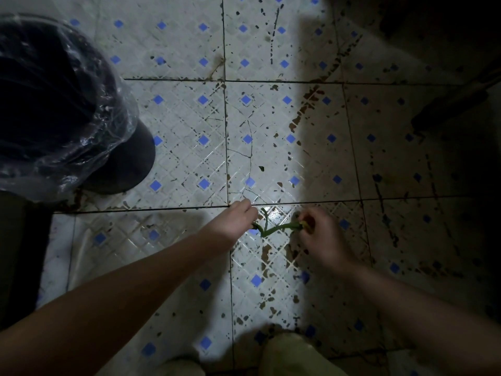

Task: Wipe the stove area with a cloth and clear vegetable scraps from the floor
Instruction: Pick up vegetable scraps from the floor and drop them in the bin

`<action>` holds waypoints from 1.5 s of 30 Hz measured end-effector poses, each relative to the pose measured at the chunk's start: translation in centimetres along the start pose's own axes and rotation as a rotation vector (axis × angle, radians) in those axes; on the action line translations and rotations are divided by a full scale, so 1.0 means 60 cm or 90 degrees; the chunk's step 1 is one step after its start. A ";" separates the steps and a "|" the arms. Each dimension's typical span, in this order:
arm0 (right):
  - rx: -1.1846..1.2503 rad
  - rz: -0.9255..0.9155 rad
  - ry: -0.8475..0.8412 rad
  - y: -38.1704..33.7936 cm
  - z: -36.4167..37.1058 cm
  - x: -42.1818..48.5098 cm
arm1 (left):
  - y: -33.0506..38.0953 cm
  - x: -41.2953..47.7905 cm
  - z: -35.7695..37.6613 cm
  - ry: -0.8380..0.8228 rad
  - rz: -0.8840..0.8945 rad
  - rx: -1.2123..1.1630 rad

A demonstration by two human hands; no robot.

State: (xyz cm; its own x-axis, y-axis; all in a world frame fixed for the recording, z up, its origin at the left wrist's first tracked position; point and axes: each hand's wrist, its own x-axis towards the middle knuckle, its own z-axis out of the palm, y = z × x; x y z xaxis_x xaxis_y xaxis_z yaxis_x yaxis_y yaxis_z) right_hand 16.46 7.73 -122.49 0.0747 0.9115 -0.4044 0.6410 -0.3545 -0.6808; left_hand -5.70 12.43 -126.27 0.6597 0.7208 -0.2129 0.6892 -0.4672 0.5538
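Observation:
Thin green vegetable stems [273, 228] lie bent on the white floor tiles [179, 147] with blue diamonds. My left hand [233, 222] pinches the stems' left end, fingers curled down onto the floor. My right hand [320, 234] grips the stems' right end, where a small yellowish bit shows between its fingers. Both forearms reach in from the bottom of the view. No cloth or stove is in view.
A dark bin [67, 109] lined with a clear plastic bag stands at the left. The tiles are stained with brown specks and cracked. The right side lies in deep shadow with dark objects [447, 109]. Pale footwear [292, 354] shows at the bottom edge.

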 end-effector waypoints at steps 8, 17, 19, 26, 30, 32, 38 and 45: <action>-0.017 -0.005 0.019 0.013 -0.022 0.002 | 0.025 0.016 -0.009 -0.077 -0.007 0.076; -0.013 -0.019 0.011 -0.003 -0.021 -0.001 | 0.021 0.014 -0.037 -0.067 -0.019 0.101; -0.025 -0.018 0.020 -0.010 -0.016 0.002 | 0.005 0.007 -0.055 -0.018 -0.059 0.072; -0.076 -0.053 -0.015 -0.050 0.018 0.016 | -0.030 -0.026 -0.090 0.050 -0.112 0.035; -0.107 -0.097 -0.043 -0.075 0.040 0.028 | -0.044 -0.055 -0.095 0.095 -0.083 0.048; -0.098 -0.097 -0.055 -0.085 0.052 0.034 | -0.048 -0.069 -0.097 0.122 -0.091 0.066; -0.141 -0.049 -0.086 -0.091 0.077 0.047 | -0.055 -0.094 -0.110 0.149 -0.102 0.076; -0.223 -0.048 -0.099 -0.099 0.081 0.047 | -0.051 -0.103 -0.106 0.119 -0.100 0.098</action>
State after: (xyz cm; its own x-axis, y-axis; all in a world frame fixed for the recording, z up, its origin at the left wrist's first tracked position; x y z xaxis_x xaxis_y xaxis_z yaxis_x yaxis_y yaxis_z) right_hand 9.17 11.40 -122.58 -0.0814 0.8805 -0.4670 0.8644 -0.1708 -0.4728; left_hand -13.80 12.64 -121.52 0.4844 0.8656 -0.1266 0.8253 -0.4041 0.3945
